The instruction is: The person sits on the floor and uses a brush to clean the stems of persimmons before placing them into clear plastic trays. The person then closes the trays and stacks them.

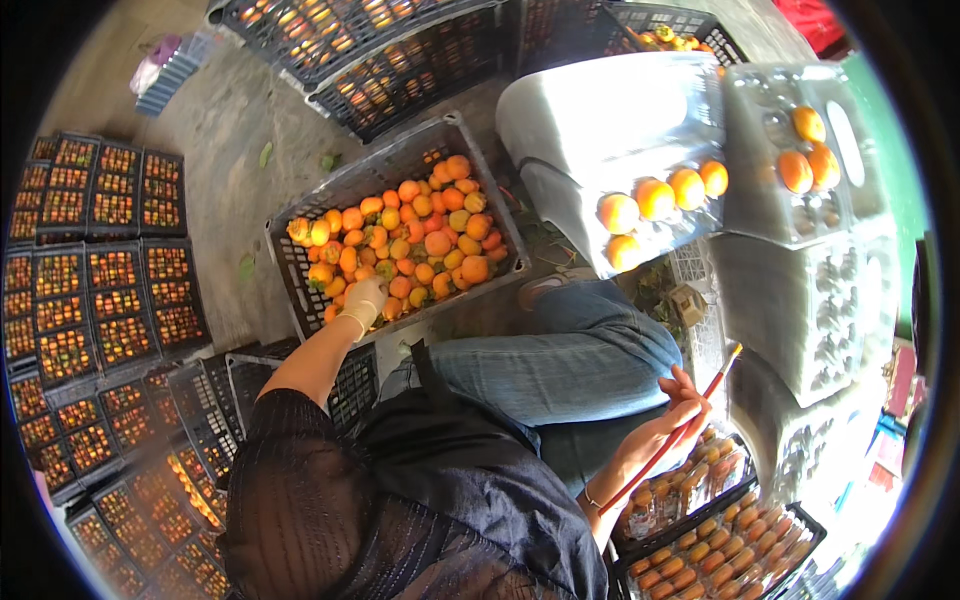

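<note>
My left hand (pixel 365 300), in a pale glove, reaches into a black plastic crate (pixel 405 154) of orange persimmons (pixel 437 243) and touches fruit near its front edge. Whether its fingers grip one cannot be told. My bare right hand (pixel 684 420) holds a slim brush with a red handle (pixel 666 445), bristles pointing up and away. Beyond my knee, a clear plastic tray (pixel 667 225) with several persimmons in its cups lies on a stack of trays. Three more persimmons (pixel 810 156) sit in the tray stack farther right.
Stacked black crates of fruit (pixel 116 285) stand at the left, and more crates (pixel 420 75) at the top. At the lower right is a black crate of packed fruit (pixel 712 559). Tall stacks of clear trays (pixel 810 300) stand on the right. Leaves (pixel 247 265) lie on the concrete floor.
</note>
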`<state>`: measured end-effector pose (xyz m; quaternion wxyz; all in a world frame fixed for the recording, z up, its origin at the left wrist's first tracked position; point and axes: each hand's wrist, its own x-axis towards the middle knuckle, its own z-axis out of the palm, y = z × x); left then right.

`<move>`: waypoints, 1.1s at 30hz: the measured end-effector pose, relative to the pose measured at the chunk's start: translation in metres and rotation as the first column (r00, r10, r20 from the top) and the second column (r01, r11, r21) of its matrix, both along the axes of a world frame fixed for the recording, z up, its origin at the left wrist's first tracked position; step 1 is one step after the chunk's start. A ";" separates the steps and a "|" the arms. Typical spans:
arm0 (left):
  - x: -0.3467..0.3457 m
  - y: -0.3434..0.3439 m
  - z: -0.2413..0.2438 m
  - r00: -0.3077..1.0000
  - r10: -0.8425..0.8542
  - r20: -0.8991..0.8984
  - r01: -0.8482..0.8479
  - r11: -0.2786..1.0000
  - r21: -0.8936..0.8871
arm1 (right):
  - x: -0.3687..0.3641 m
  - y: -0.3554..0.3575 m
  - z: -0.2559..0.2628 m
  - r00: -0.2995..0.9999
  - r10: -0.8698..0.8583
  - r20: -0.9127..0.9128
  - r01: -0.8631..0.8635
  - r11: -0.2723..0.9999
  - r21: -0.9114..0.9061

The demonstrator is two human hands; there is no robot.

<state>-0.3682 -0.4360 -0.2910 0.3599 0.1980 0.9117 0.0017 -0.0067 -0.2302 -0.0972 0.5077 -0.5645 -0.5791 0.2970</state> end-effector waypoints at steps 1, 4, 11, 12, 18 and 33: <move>-0.010 -0.017 -0.019 1.000 0.015 -0.014 -0.016 1.000 -0.005 | -0.005 0.003 -0.002 0.999 0.018 0.036 -0.019 1.000 0.011; -0.047 -0.052 -0.067 0.976 0.209 0.065 -0.210 0.977 0.021 | -0.009 0.013 -0.019 0.997 0.051 0.065 -0.049 0.998 -0.028; -0.114 -0.069 -0.087 0.935 0.354 -0.018 -0.354 0.930 -0.098 | -0.026 0.013 -0.035 0.982 -0.021 0.187 -0.002 0.993 0.120; -0.123 -0.090 -0.118 0.955 0.297 -0.001 -0.294 0.944 -0.147 | -0.029 0.013 -0.038 0.978 -0.032 0.206 0.004 0.991 0.136; -0.085 -0.086 -0.146 0.951 0.273 0.147 -0.236 0.945 -0.225 | -0.034 0.010 -0.042 0.959 -0.067 0.277 0.008 0.978 0.207; -0.051 0.004 -0.081 0.712 0.675 -0.194 -0.702 0.678 -0.218 | -0.037 0.004 -0.041 0.953 -0.104 0.285 0.044 0.977 0.208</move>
